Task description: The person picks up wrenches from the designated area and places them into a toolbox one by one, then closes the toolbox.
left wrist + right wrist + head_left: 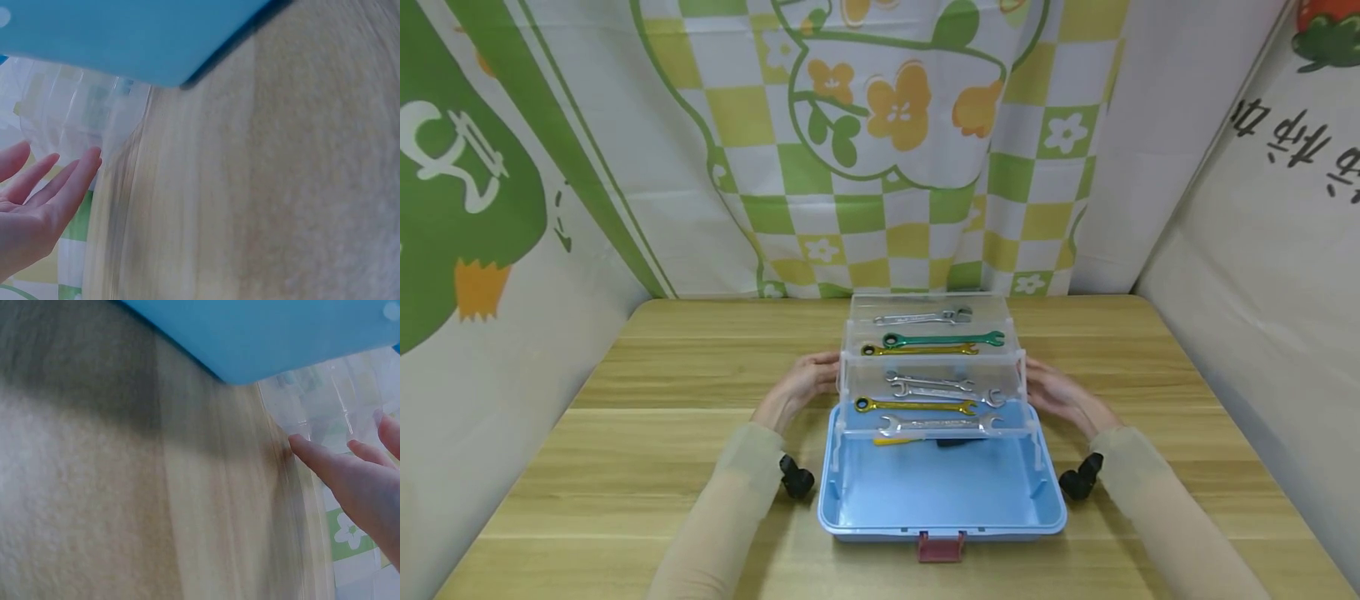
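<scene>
A light-blue toolbox (940, 496) stands with its lid up and its clear trays (859, 379) raised in tiers. Wrenches lie across the tiers: a silver adjustable wrench (922, 317), a green ratchet wrench (947, 340), gold ones such as the lower gold wrench (917, 407), and several silver ones including a double open-ended wrench (943, 426). My left hand (800, 385) is at the left side of the clear parts, fingers extended in the left wrist view. On the opposite side is my right hand (1060, 392), its fingers also fairly straight. Contact with the plastic is unclear.
Partly hidden under the trays are a yellow item (891, 442) and a dark item (958, 442). A dark-pink latch (940, 547) hangs at the box front. The wooden table (647, 467) reaches a patterned curtain (895, 225) behind.
</scene>
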`<action>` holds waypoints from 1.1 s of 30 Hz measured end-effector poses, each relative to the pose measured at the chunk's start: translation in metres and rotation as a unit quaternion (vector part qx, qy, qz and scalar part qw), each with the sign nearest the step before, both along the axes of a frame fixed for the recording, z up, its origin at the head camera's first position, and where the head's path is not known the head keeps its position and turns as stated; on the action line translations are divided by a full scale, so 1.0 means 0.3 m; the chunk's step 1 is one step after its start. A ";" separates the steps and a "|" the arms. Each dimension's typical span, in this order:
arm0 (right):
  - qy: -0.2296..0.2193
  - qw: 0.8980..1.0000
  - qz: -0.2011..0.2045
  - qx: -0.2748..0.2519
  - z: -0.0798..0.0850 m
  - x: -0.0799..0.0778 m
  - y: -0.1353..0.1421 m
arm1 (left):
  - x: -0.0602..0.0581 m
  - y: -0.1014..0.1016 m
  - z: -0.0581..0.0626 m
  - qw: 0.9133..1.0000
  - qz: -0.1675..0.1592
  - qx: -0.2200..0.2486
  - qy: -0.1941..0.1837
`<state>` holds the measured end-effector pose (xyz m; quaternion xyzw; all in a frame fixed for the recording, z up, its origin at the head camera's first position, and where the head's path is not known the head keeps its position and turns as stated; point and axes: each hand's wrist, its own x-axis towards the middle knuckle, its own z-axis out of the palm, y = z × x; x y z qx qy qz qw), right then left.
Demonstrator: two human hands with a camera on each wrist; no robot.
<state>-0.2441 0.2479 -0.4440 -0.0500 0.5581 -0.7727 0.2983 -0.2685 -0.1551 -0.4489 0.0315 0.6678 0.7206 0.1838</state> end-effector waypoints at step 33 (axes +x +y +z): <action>0.135 0.989 -0.063 0.010 0.014 0.001 0.012 | 0.048 0.002 0.072 0.989 0.032 0.089 0.115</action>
